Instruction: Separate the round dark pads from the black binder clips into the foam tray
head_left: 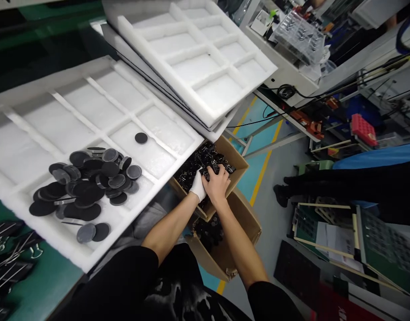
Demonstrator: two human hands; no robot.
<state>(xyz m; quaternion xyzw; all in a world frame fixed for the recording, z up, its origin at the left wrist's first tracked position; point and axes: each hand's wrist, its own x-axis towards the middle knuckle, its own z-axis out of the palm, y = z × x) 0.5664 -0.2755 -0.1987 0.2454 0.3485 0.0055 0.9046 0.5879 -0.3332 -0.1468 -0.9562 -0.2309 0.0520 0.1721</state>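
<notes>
Clips [205, 156] — black, apparently of the binder sort — lie jumbled in a cardboard box [233, 153] just right of the near tray, and both our hands are among them. Our bare right hand [219, 183] has its fingers half curled over the pile; our white-gloved left hand [197, 186] meets it, fingers mostly hidden, and we cannot tell whether either grips a clip. We judge the handling partway along: our hands have reached the clips, yet plenty remain, loose and unordered. Around them, surfaces differ: glossy angular clips, ribbed-edged brown card, then smooth black discs [91, 191] heaped loose in the white foam tray [64, 120] at left. Similar trays [196, 69] stack farther off; nearer, a second box [248, 218] holds dark pieces [210, 229].
</notes>
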